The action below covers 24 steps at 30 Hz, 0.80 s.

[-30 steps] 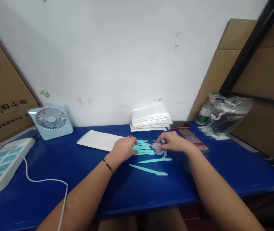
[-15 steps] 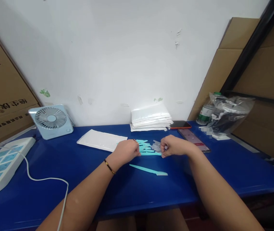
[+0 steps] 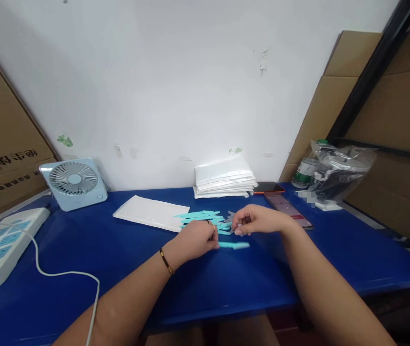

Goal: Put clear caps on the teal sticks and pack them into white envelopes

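My left hand (image 3: 198, 236) is closed in a pinch on the handle of a turquoise eyebrow razor (image 3: 234, 245), held low over the table with its blade end pointing right. Several more turquoise eyebrow razors (image 3: 201, 214) lie in a loose pile just behind that hand. My right hand (image 3: 250, 220) has its thumb and fingers pinched together on a small translucent plastic cap (image 3: 239, 230), partly hidden by the fingers. Beside it, more clear caps (image 3: 231, 215) lie in a heap at the pile's right end.
A white padded envelope (image 3: 150, 213) lies to the left, partly under the razors. Behind are stacked white packets (image 3: 224, 175). Two phones, one being a lit phone (image 3: 287, 209), rest at right near a bottle (image 3: 303, 173). A fan (image 3: 73, 180) and power strip (image 3: 14, 245) stand left.
My left hand has come down toward the front edge and picked up the razor that lay alone there. The razor that was between my hands now lies with the pile. My right hand shifted slightly left.
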{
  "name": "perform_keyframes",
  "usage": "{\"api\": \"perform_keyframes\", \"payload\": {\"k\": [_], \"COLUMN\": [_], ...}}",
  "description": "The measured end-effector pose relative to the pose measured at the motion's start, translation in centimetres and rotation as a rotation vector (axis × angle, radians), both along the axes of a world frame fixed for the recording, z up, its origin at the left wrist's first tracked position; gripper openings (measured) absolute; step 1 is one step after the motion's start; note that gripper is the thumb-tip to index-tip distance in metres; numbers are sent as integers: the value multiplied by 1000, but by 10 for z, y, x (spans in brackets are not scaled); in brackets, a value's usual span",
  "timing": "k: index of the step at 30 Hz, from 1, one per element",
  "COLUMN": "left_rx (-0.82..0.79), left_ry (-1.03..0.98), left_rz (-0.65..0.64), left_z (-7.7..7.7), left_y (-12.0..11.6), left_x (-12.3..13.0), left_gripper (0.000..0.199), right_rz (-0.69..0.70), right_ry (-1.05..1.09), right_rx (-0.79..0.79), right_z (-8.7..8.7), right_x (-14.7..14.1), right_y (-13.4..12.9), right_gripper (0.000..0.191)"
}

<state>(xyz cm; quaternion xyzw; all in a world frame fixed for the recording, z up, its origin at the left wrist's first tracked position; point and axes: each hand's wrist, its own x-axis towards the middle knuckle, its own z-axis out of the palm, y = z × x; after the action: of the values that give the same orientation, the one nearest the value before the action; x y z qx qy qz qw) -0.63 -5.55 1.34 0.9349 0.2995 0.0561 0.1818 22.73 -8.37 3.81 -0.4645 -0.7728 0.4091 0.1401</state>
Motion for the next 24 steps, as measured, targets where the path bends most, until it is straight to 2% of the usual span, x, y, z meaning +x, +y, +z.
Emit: {"api": "perform_keyframes", "payload": {"k": [3, 6, 8, 12, 14, 16, 19, 24], "left_rx": [-95, -302, -374, -272, -204, -137, -16, 76], "left_ry": [-105, -192, -228, -305, -336, -340, -335, -315], "left_rz": [141, 172, 180, 223, 239, 237, 239, 280], "left_z": [4, 7, 8, 7, 7, 8, 9, 9], "left_y": [10, 20, 25, 32, 34, 34, 34, 36], "left_x": [-5, -14, -19, -23, -23, -22, -20, -20], "left_gripper": [14, 16, 18, 29, 39, 41, 34, 32], "right_rz": [-69, -188, -273, -526, -597, -610, -583, -563], "right_ry": [151, 261, 323, 487, 593, 683, 722, 638], "right_rx": [-20, 86, 149, 275, 283, 225, 132, 160], "right_z": [-4, -8, -9, -7, -8, -10, -12, -18], "right_x": [-8, -11, -6, 8, 11, 8, -3, -16], "right_y": [0, 4, 7, 13, 15, 17, 17, 18], "right_gripper": [35, 30, 30, 35, 36, 37, 38, 38]}}
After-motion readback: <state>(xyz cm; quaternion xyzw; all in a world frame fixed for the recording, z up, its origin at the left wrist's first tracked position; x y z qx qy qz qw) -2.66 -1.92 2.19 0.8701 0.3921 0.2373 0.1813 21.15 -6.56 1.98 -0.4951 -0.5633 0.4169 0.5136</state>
